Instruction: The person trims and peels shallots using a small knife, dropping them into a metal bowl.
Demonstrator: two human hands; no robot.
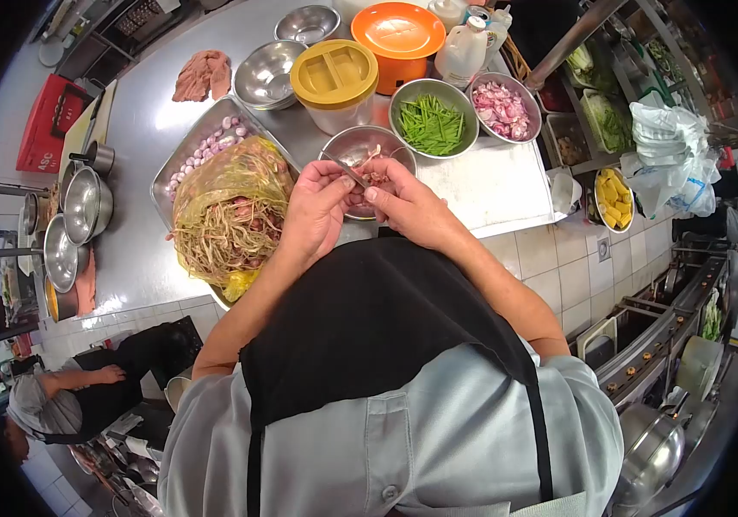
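Note:
Over a steel bowl [371, 142] with reddish-brown peel scraps in it, my two hands meet close together. My right hand [412, 205] is closed on a small knife [345, 169], its narrow blade slanting up to the left. My left hand [316, 207] is closed too, thumb and fingers pinched near the blade; what it holds is hidden. Left of it sits a yellow mesh bag [240, 185] of unpeeled shallots with long dry stems. Behind the bag, a metal tray [165, 185] carries peeled pinkish shallots [214, 146].
Bowls of cut green vegetable [431, 123] and sliced shallots [502, 110] stand behind my right hand, near a white board [494, 185]. A yellow-lidded tub [334, 77], an orange container [398, 39] and steel bowls [264, 76] line the back. Another person [85, 388] is at lower left.

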